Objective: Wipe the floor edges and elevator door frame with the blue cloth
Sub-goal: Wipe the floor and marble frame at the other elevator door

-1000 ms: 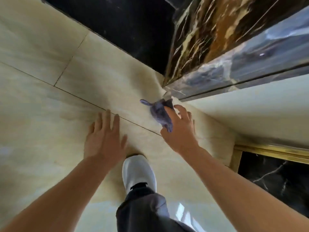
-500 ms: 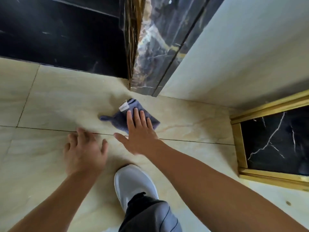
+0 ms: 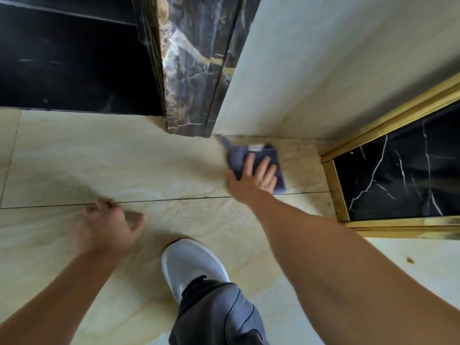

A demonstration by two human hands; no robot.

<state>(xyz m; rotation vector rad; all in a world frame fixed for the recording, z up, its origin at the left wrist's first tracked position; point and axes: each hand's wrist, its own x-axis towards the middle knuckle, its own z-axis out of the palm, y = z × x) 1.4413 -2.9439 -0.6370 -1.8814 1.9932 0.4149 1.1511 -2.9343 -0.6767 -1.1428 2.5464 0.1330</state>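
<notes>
The right hand [image 3: 254, 180] pressed flat, fingers spread, on the blue cloth [image 3: 251, 158] against the cream floor [image 3: 124, 158] by the wall; the left hand [image 3: 107, 230], loosely curled, held nothing.

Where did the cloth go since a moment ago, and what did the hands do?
The right hand slid the cloth along the floor to the right, away from the marble frame, toward the gold-edged panel by the wall. It was pinched a second ago; now the palm presses it flat. The left hand curled up from flat. The shoe stayed planted.
</notes>
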